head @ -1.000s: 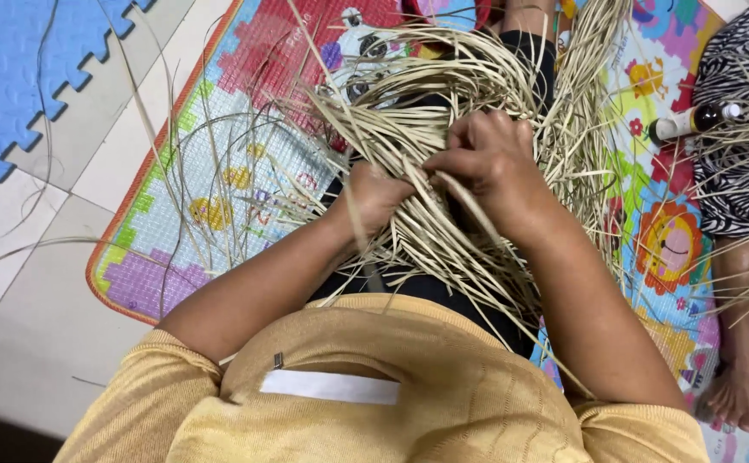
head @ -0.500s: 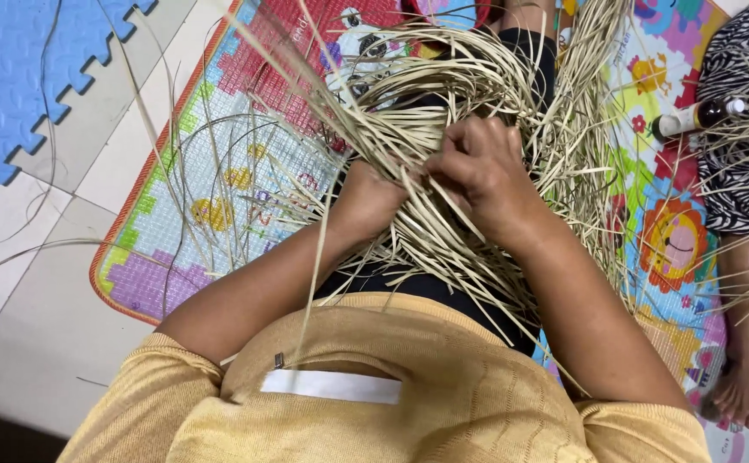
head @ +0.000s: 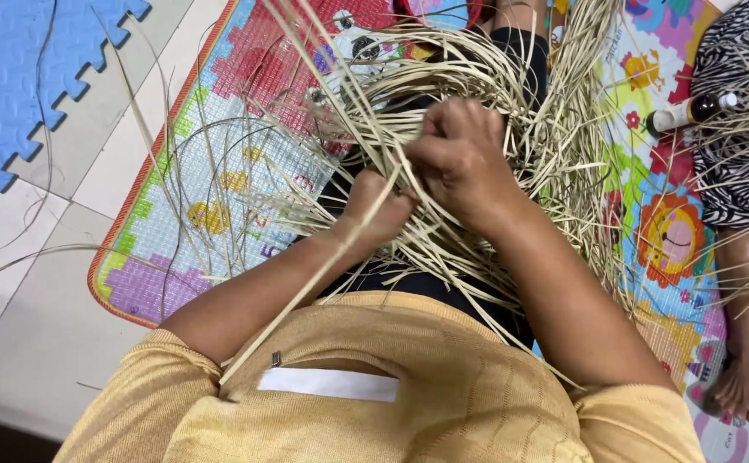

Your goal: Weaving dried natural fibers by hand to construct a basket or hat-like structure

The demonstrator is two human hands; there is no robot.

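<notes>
A tangled bundle of pale straw-coloured cane strips (head: 443, 77) lies across my lap and spreads over the mat. My left hand (head: 376, 208) is closed around several strips low in the bundle. My right hand (head: 460, 159) sits just above it, fingers pinched shut on strips near the woven rim. One long flat strip (head: 306, 291) runs from between my hands down toward my chest. My yellow sleeves and shirt fill the bottom of the view.
A colourful play mat (head: 220, 180) covers the floor under me, with a blue foam puzzle tile (head: 23, 77) at the far left on pale floor. Another person in a zebra-print garment (head: 739, 171) sits at right, foot (head: 745, 390) on the mat, a small bottle (head: 692, 110) beside them.
Both hands have worked slightly upward and to the right within the bundle. A long strip now trails down toward my chest.
</notes>
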